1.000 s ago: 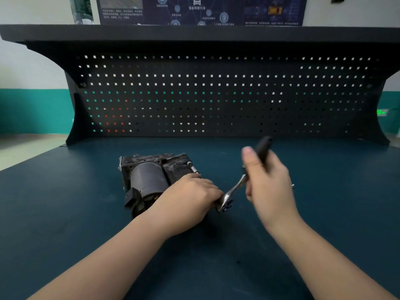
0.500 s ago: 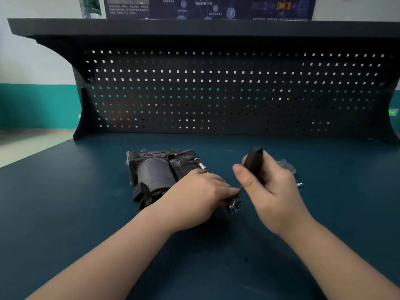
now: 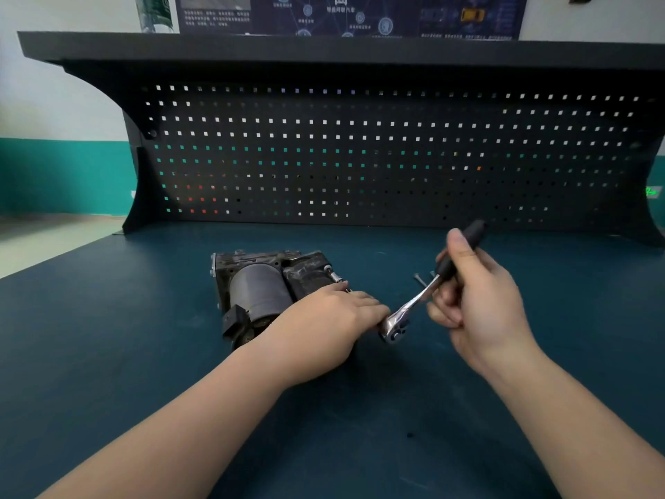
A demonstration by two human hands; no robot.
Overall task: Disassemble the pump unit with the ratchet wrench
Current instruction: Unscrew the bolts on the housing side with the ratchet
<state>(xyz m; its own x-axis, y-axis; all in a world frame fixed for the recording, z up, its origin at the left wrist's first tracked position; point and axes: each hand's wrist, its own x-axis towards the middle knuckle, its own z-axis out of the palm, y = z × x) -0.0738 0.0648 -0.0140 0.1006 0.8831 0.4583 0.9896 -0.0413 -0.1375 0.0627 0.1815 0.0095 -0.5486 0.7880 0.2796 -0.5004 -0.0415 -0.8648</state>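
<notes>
The dark pump unit (image 3: 259, 293) lies on the blue-green bench top, its black cylinder facing me. A thin silver extension bar (image 3: 336, 277) runs from the pump's right side and disappears under my left hand (image 3: 324, 325). That hand is curled over the bar right next to the ratchet head, hiding the joint. The ratchet wrench (image 3: 406, 311) slants up to the right from its chrome head. My right hand (image 3: 478, 304) grips its black handle, thumb up along it.
A few loose bolts (image 3: 419, 279) lie on the bench (image 3: 108, 354) just behind the wrench shaft. A black pegboard (image 3: 360, 156) closes off the back under a shelf (image 3: 324, 48) that carries a bottle (image 3: 154, 12).
My right hand swung the wrench handle left toward my left hand, then back out to the right. My left hand stayed on the extension bar.
</notes>
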